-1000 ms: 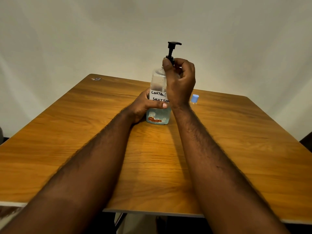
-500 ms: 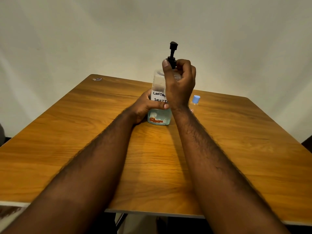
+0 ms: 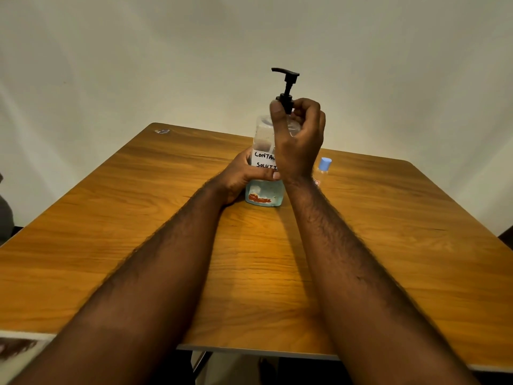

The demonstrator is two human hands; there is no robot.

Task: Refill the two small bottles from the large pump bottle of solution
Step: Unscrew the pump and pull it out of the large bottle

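Two hands at a large pump bottle (image 3: 263,194) that stands upright on a wooden desk (image 3: 388,232)

The bottle is at the desk's far middle, clear-walled, with pale blue liquid low in its base and a handwritten label. The left hand (image 3: 244,176) wraps its lower body. The right hand (image 3: 298,140) pinches the black collar (image 3: 286,102) below the raised pump head (image 3: 286,72), thumb against curled fingers. One small bottle (image 3: 323,166) with a blue cap stands just behind the right wrist; the second is not in view. The big bottle looks rigid, smooth and mostly empty, so probably light and easy to tip: grip it round the labelled middle and twist at the collar, not the thin stem
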